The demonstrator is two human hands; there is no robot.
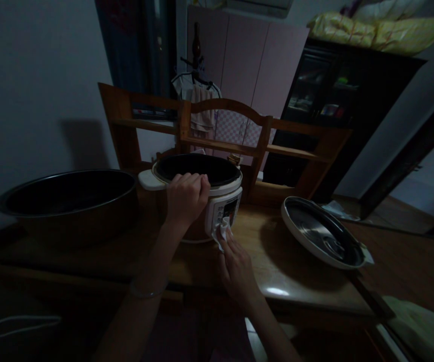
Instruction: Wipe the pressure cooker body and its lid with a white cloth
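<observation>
In front of me on the wooden table stands an electric cooker [222,192] without its lid, its dark inside showing and its control panel facing me. My left hand [188,196] is closed over the cooker's near rim, the fingers curled inward. Pinched in the fingers of my right hand [237,264] is a white wipe [222,231], which touches the lower part of the control panel. I cannot tell whether it is paper or cloth. A wide dark inner pot [77,208] sits to the left, and a round lid [324,234] lies underside up to the right.
A wooden rack [224,146] rises along the table's back edge, behind the cooker. The table [273,261] ends close to my forearms. A pale bag-like bundle [420,327] is at the lower right. Farther off stand pink cupboards [243,60] and a dark cabinet [341,105].
</observation>
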